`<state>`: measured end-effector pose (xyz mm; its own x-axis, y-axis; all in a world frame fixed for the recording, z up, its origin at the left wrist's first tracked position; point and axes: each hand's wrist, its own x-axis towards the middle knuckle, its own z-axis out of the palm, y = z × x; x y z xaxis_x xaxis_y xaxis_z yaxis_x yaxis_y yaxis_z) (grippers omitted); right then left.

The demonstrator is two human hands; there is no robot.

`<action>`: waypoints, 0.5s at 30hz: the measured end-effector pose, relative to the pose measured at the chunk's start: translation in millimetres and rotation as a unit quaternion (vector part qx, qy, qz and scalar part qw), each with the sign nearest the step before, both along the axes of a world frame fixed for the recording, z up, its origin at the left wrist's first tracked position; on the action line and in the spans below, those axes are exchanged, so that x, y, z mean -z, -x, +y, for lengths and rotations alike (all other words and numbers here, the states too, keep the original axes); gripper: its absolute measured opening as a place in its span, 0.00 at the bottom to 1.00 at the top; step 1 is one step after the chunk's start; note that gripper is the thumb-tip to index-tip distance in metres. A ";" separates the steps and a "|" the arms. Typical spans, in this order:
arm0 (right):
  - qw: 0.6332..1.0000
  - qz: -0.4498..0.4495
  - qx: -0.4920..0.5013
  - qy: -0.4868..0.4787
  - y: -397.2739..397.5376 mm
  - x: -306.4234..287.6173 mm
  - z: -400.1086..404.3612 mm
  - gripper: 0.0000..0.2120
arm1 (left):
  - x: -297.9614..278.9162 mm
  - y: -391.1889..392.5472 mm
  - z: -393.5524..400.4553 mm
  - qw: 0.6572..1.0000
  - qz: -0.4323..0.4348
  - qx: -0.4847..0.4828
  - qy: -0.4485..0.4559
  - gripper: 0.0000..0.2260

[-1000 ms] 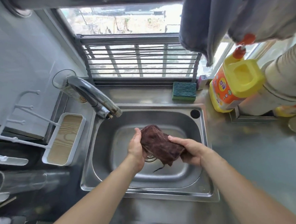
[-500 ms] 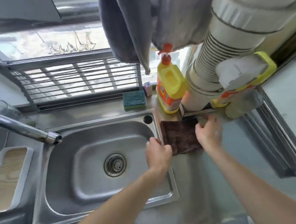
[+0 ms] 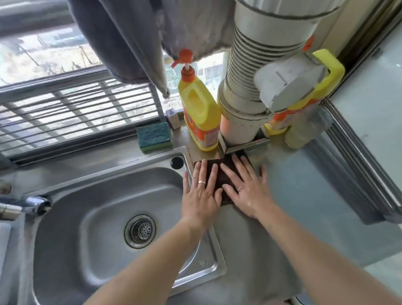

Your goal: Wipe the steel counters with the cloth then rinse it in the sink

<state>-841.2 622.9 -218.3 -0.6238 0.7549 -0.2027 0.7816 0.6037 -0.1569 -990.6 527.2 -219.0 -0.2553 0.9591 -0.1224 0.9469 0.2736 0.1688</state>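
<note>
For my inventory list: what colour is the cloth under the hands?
Dark brown; the cloth shows only in the head view, between the fingers.

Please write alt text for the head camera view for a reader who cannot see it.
Both hands, left hand and right hand, press a dark brown cloth flat on the steel counter beside the sink, below a yellow detergent bottle.

A dark brown cloth point(image 3: 216, 175) lies spread flat on the steel counter point(image 3: 302, 193), just right of the sink's back right corner and just in front of the yellow detergent bottle point(image 3: 200, 115). Most of it is covered by two flat hands. The steel sink point(image 3: 87, 228) is a single basin with a round strainer drain point(image 3: 140, 230) at its centre.
</note>
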 end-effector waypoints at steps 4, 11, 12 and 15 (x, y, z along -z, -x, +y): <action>0.999 0.030 -0.002 -0.019 -0.3 1.2 -2.0 0.30 | -8.7 -1.9 1.6 1.000 0.001 0.000 0.030 0.30; 0.971 0.225 0.076 0.039 11.3 -44.5 -9.6 0.20 | -70.7 11.5 -12.8 0.991 -0.095 -0.036 -0.092 0.29; 0.953 0.287 0.079 0.060 12.0 -66.8 -14.1 0.17 | -91.9 15.7 -22.2 0.983 -0.106 -0.046 -0.144 0.27; 0.873 0.480 0.071 0.043 4.0 -147.6 -33.2 0.08 | -173.0 36.5 -64.1 0.914 -0.127 -0.083 -0.376 0.18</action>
